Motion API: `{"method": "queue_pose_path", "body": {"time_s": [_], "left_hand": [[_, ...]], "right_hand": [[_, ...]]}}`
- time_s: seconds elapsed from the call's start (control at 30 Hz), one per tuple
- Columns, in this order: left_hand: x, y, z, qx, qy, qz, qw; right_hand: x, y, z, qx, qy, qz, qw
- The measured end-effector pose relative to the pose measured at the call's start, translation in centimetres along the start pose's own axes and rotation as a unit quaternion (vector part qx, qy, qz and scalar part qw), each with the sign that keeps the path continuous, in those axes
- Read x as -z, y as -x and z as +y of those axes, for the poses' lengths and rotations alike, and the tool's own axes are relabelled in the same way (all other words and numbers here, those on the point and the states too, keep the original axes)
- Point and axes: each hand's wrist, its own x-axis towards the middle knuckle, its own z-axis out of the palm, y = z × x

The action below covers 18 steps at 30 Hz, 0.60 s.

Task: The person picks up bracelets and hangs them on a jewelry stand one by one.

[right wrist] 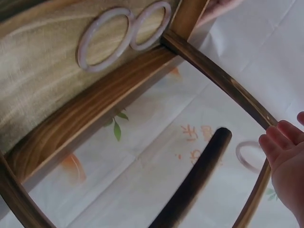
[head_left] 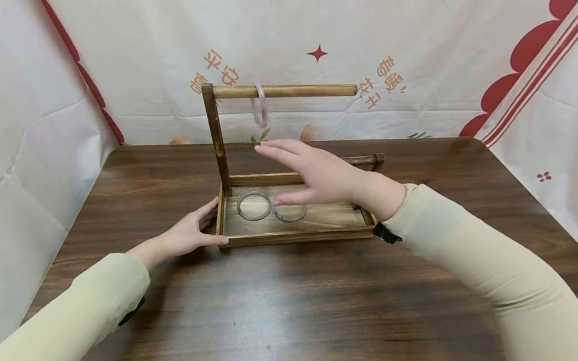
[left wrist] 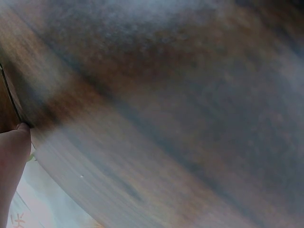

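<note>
A wooden bangle stand [head_left: 299, 237] has a shallow tray, a tall left post and a long upper bar [head_left: 312, 90]. One pale lilac bangle [head_left: 261, 114] hangs on that bar, left of its middle. Two more bangles lie flat in the tray: a left bangle [head_left: 255, 219] and a right bangle [head_left: 290, 221] partly behind my right thumb. My left hand [head_left: 185, 233] holds the tray's left end, thumb at the front corner and fingers along the side. Above the tray, my right hand [head_left: 314, 169] is spread with straight fingers, below the hanging bangle, holding nothing.
A lower bar [head_left: 356, 161] joins a short post [head_left: 379, 163] at the stand's right, partly hidden by my right arm. The stand rests on a dark wooden table [head_left: 279, 307]. A printed white cloth [head_left: 383, 17] hangs behind and at the sides.
</note>
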Motion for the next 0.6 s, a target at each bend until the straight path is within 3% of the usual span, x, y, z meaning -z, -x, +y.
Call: {"method": "queue_pose_path", "body": {"time_s": [0.6], "left_hand": [[0.1,-0.1,0.0,0.014,0.014,-0.003,0.9998]], "right_hand": [[-3.4,0.8,0.1,-0.026,-0.014,-0.062,0.9976]]}}
